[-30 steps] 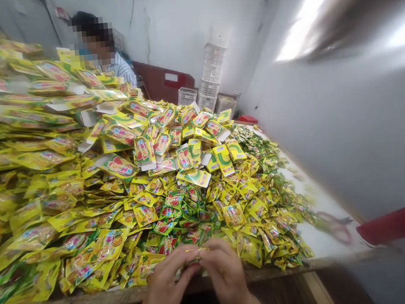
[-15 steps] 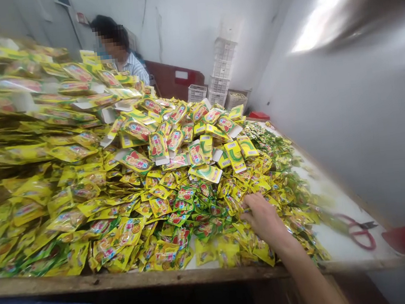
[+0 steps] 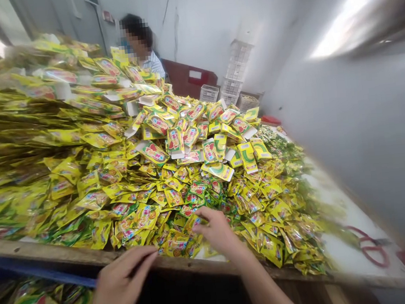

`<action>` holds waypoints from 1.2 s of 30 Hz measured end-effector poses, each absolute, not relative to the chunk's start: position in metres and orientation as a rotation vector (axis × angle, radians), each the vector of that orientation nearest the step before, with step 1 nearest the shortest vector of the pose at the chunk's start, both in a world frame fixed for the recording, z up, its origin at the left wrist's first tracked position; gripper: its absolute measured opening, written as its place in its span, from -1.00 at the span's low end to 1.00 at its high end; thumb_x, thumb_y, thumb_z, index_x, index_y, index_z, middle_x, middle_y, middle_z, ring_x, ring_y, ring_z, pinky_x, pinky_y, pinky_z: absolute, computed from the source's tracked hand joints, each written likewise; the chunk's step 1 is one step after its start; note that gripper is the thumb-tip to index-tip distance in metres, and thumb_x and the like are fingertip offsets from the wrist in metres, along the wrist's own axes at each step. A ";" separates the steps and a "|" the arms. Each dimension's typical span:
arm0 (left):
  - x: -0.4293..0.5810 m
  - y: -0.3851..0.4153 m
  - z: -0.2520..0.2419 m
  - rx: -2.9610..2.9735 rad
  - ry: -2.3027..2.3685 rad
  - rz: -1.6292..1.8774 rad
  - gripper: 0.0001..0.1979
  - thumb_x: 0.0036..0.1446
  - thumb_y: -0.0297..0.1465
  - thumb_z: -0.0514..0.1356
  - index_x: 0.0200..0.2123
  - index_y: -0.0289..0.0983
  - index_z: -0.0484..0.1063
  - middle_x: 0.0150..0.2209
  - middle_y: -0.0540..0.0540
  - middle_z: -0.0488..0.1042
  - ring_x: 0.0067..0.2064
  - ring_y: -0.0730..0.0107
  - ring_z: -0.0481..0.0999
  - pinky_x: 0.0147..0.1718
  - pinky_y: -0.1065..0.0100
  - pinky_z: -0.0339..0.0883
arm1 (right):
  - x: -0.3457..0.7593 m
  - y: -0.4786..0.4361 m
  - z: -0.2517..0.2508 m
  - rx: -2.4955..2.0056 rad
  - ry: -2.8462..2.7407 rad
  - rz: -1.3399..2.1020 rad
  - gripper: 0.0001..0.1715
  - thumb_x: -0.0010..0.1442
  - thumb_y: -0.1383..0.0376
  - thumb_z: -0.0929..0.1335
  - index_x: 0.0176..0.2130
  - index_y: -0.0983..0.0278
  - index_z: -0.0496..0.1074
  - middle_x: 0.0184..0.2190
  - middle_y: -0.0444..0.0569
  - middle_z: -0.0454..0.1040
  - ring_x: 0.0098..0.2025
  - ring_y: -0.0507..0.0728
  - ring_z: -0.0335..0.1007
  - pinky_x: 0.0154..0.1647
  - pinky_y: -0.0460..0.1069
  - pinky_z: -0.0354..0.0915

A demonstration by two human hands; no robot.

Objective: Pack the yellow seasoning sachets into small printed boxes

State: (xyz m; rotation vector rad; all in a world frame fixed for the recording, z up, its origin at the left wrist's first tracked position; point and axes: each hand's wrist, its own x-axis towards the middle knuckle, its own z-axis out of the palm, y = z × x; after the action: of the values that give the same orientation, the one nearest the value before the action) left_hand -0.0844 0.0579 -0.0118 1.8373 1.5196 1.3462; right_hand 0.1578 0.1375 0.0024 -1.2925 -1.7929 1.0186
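Note:
A large heap of glossy yellow and green sachets point(image 3: 155, 185) with red printed labels covers the table, with some white-edged cards among them. My right hand point(image 3: 215, 229) lies on the sachets at the heap's front, its fingers among them. I cannot tell whether it grips one. My left hand point(image 3: 120, 286) hovers just past the wooden table edge point(image 3: 54, 248), nearest the blue-rimmed bin, with nothing visible in it.
The blue-rimmed bin point(image 3: 38, 275) of sachets sits below the table edge at lower left. Red-handled scissors point(image 3: 371, 248) lie on the white tabletop at right. A seated co-worker point(image 3: 153, 66) is beyond the heap, near stacked white crates point(image 3: 237, 67). A wall runs along the right.
Both hands were together at the table edge around a small yellow strip. The right hand then reached into the heap and now lies nearer the front. The left hand has reappeared at lower left.

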 end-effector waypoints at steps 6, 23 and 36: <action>-0.027 0.095 -0.020 2.155 1.302 1.041 -0.79 0.22 -0.40 0.13 -0.36 -0.15 0.58 -0.38 -0.08 0.58 -0.29 0.29 0.56 -0.28 0.37 0.46 | 0.144 0.143 -0.022 -1.441 -2.147 0.485 -0.78 0.07 0.50 0.39 -0.26 0.25 0.46 -0.32 0.00 0.48 -0.16 0.21 0.30 -0.19 0.01 0.24; 0.082 0.262 0.053 2.737 1.223 1.017 -0.56 0.10 -0.70 0.05 -0.01 -0.26 0.44 0.06 -0.27 0.48 0.14 0.04 0.34 0.04 0.02 0.21 | 0.186 0.087 -0.040 -1.424 -1.733 0.691 -0.73 0.11 0.42 0.36 -0.16 0.16 0.39 -0.31 -0.05 0.48 -0.25 0.19 0.43 -0.26 -0.02 0.33; 0.037 0.191 0.054 2.156 1.259 0.923 -0.73 0.25 -0.21 0.10 -0.15 -0.26 0.47 -0.42 -0.01 0.53 -0.41 0.31 0.51 -0.47 0.41 0.33 | 0.243 0.094 0.021 -1.235 -0.934 0.962 -0.66 0.15 0.06 0.42 -0.25 0.29 0.47 -0.41 -0.06 0.50 -0.41 0.11 0.40 -0.42 -0.05 0.35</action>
State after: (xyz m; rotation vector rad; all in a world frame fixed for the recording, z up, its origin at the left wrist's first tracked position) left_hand 0.0372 0.1910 0.0537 2.1556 1.2588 0.9226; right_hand 0.2434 0.0935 0.0213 -1.2348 -0.9336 0.9620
